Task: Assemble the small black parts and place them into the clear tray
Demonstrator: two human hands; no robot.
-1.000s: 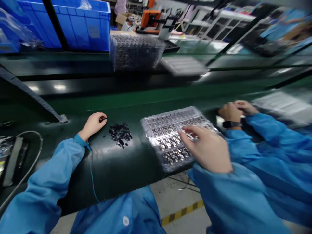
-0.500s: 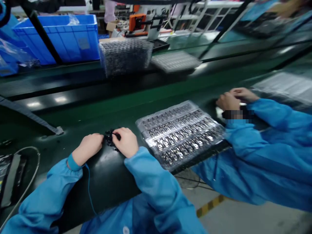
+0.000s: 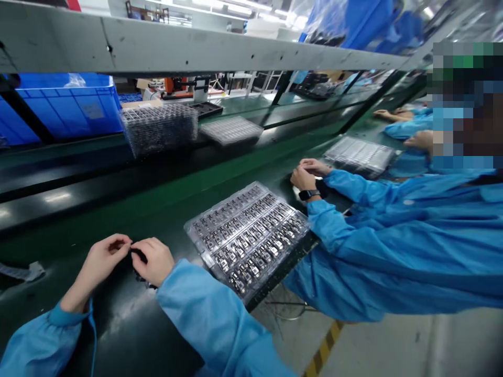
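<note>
My left hand point(image 3: 102, 264) has thumb and forefinger pinched together, their tips meeting my right fingertips. Whatever lies between them is too small and dark to make out. My right hand point(image 3: 156, 260) is closed, its fingers curled toward the left hand. Beneath it, small black parts point(image 3: 142, 280) show on the dark table, mostly hidden by the palm. To the right of my hands lies a clear plastic tray point(image 3: 192, 233) with rows of small metallic and black components in its pockets.
A co-worker's hands point(image 3: 308, 175) are close together beyond the tray, with another clear tray point(image 3: 359, 154) behind them. Stacked clear trays point(image 3: 159, 128) and a blue bin point(image 3: 74, 112) stand on the far ledge. A grey beam point(image 3: 220, 50) crosses overhead.
The camera view has tilted up and turned right. My left hand has lifted from beside the black parts and its fingertips now meet those of my right hand.
</note>
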